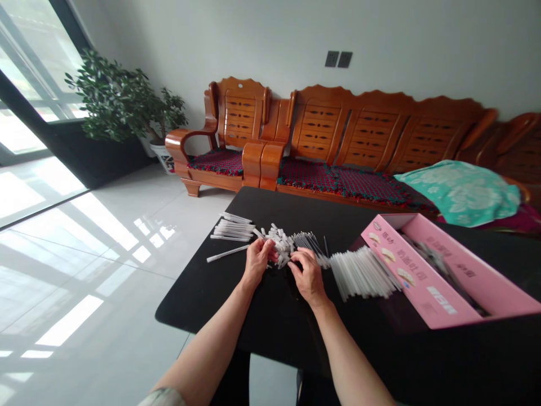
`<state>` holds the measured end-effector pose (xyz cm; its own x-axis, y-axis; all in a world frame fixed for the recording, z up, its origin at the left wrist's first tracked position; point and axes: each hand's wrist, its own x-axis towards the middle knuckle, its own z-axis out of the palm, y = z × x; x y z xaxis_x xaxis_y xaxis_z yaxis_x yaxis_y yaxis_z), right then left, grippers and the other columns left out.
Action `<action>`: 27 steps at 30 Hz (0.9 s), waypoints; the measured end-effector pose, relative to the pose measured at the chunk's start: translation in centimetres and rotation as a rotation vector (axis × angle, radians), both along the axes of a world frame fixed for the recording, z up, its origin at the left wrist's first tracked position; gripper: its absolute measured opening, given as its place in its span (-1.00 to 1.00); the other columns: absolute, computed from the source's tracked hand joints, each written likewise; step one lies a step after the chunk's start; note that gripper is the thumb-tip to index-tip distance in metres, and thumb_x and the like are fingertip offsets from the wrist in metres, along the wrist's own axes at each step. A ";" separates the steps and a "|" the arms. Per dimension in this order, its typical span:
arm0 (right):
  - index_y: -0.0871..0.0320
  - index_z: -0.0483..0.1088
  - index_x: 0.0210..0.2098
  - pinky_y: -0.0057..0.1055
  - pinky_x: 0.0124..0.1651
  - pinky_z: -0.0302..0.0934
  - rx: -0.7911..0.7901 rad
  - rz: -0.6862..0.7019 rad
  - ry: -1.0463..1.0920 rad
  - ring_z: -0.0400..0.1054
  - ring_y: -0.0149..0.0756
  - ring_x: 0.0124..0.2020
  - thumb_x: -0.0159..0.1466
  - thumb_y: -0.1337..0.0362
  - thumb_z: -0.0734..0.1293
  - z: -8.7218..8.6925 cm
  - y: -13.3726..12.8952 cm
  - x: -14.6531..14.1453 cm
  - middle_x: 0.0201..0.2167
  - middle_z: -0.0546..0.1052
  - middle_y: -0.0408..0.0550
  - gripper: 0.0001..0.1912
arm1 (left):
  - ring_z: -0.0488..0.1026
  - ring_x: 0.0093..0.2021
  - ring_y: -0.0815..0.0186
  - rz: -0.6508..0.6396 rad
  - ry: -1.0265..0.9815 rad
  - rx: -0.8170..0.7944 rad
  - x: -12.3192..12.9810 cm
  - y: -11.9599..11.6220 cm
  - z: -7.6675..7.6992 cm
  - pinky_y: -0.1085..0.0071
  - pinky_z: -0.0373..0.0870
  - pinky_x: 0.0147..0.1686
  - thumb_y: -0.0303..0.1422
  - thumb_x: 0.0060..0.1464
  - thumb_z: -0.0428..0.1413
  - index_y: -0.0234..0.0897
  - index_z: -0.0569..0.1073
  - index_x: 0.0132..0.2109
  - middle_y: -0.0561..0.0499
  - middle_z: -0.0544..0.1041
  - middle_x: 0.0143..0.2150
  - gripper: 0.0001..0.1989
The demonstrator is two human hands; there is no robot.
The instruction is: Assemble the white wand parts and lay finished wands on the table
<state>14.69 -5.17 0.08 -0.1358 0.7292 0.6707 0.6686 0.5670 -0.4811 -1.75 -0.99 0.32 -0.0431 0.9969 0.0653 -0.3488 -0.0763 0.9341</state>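
My left hand (257, 260) is at the near left side of a pile of short white pen caps (281, 239), its thumb and fingers pressed together. Whatever lies between them is too small to make out. Across a small gap, my right hand (308, 275) also has its fingertips closed, near the caps and a bunch of thin dark-tipped pen refills (307, 241). To the right lies a row of translucent white pen barrels (363, 272). Capped white pens (232, 228) are stacked at the left, with one single pen (227, 254) lying apart nearer me.
A pink box (416, 279) with dark contents stands at the right of the black table (198, 293). Beyond the table is a wooden sofa (363, 141) with a turquoise cloth (460, 192). A potted plant (127, 104) stands at the back left.
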 end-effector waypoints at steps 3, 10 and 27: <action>0.13 0.39 -0.22 -0.01 0.08 0.32 -0.030 -0.040 0.004 0.32 -0.02 0.04 0.23 0.32 0.41 0.0 0.0 0.0 -0.21 0.52 0.07 -0.86 | 0.44 -0.62 0.34 0.005 0.001 -0.004 0.0 0.0 0.0 0.44 0.42 -0.58 0.02 -0.01 0.23 -0.33 0.42 -0.33 0.05 0.49 -0.59 -0.56; 0.12 0.41 -0.30 -0.05 0.07 0.31 0.014 -0.009 -0.026 0.33 -0.07 0.00 0.28 0.39 0.33 0.1 0.0 0.3 -0.26 0.55 0.02 -0.95 | 0.43 -0.62 0.35 0.065 -0.021 -0.010 -0.4 0.3 -0.1 0.44 0.42 -0.58 0.01 -0.01 0.24 -0.34 0.44 -0.33 0.06 0.48 -0.59 -0.56; 0.17 0.46 -0.18 -0.06 0.11 0.29 0.102 -0.044 -0.073 0.32 -0.11 0.03 0.36 0.38 0.21 0.2 0.0 0.1 -0.20 0.55 0.06 -0.82 | 0.45 -0.60 0.36 0.022 -0.060 0.008 0.1 0.0 -0.1 0.46 0.41 -0.57 -0.01 -0.01 0.25 -0.38 0.47 -0.29 0.03 0.49 -0.57 -0.55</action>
